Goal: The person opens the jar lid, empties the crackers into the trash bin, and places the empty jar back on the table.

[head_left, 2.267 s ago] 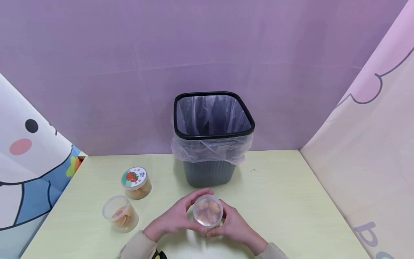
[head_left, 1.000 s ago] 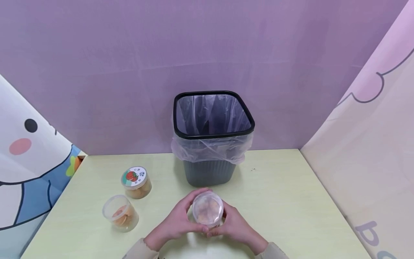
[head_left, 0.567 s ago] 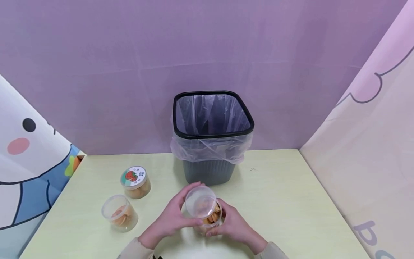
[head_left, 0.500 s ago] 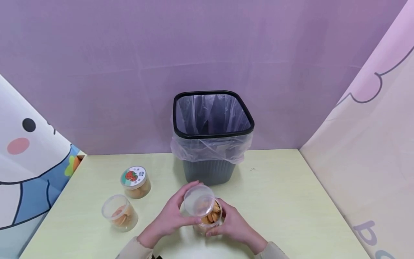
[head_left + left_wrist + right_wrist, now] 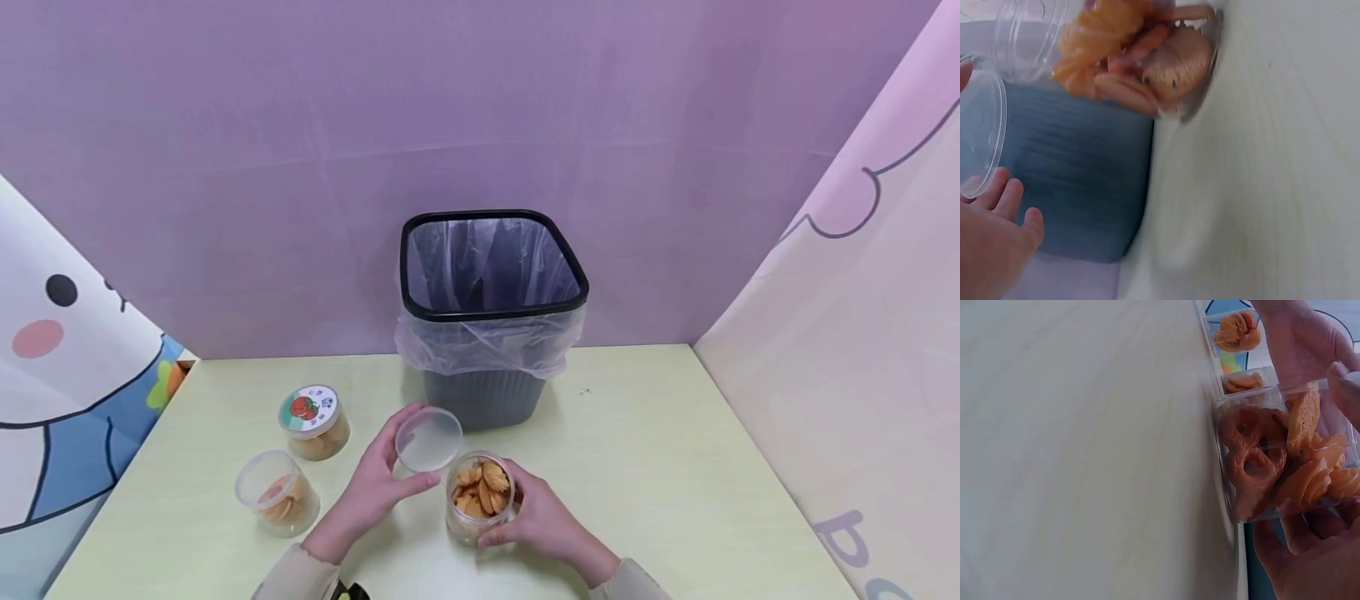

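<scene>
Cookies (image 5: 483,490), golden-brown and ridged like shells, crowd a clear round plastic jar (image 5: 461,527) that stands open-topped and upright on the pale yellow-green worktop (image 5: 637,467), just in front of a blue-grey ribbed plastic bin (image 5: 483,400). Through the jar's wall, the right wrist view also shows a darker pretzel-shaped cookie (image 5: 1254,456). Fingers of the right hand (image 5: 543,517) curl round the jar's right side and grip it. The left hand (image 5: 375,483) pinches a translucent round plastic lid (image 5: 429,440) by its edge, thumb below and fingers behind, near the bin's front left and just beside the jar's mouth.

Left of the bin stands a squat clear jar with a green-and-white tomato-print top (image 5: 318,442); farther left and nearer the person is a clear plastic jar of pinkish cookies (image 5: 302,518). A strip of worktop lies between these and the bin. The widest stretch spreads rightward from the bin to a slanting pale wall (image 5: 862,350); the back edge meets a purple wall (image 5: 300,183) behind the bin.
</scene>
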A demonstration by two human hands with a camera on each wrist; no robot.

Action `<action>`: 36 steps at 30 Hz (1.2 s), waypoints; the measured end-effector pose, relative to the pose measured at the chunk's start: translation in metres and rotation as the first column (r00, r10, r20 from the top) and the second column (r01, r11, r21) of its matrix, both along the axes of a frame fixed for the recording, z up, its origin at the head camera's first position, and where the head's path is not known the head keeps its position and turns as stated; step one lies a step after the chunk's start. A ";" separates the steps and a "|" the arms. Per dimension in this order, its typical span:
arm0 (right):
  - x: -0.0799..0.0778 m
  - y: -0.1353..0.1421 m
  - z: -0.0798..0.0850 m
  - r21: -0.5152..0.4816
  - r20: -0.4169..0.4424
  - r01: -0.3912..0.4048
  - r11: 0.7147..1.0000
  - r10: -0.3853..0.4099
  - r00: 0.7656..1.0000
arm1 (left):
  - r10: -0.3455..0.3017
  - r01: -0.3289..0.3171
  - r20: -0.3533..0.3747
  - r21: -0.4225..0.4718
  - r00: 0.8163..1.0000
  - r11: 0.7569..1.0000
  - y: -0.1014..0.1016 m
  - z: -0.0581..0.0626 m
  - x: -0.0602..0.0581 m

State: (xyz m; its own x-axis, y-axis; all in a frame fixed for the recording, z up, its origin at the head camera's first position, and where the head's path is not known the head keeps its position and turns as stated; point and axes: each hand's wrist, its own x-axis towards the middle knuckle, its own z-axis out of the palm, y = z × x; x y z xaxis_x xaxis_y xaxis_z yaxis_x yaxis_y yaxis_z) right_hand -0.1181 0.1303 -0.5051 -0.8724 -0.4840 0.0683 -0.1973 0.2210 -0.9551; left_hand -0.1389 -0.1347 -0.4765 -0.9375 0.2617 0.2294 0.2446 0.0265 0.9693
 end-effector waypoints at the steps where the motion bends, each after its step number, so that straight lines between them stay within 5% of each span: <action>1: 0.000 0.000 0.000 0.002 -0.001 0.000 1.000 0.000 1.000 | 0.013 -0.013 0.007 0.004 1.000 1.000 -0.001 -0.001 -0.002; 6: -0.002 0.000 -0.003 0.006 -0.004 -0.007 1.000 0.007 1.000 | 0.100 -0.100 0.055 0.003 0.993 0.995 -0.005 -0.010 -0.011; 12: -0.001 0.000 -0.001 0.003 0.013 -0.006 1.000 0.006 1.000 | 0.209 -0.193 0.110 -0.135 0.972 0.972 -0.007 -0.013 -0.019; 22: 0.000 0.001 -0.001 0.014 0.012 0.000 1.000 0.000 1.000 | 0.224 -0.167 0.157 -0.311 0.962 0.936 -0.010 -0.022 -0.030; 29: 0.000 0.001 -0.001 0.010 0.013 -0.002 1.000 0.002 1.000 | 0.230 -0.161 0.080 -0.498 0.970 0.852 -0.011 -0.033 -0.034; 36: 0.000 0.000 0.000 0.013 0.012 0.002 1.000 -0.002 1.000 | 0.222 -0.146 0.069 -0.565 0.973 0.812 -0.011 -0.035 -0.034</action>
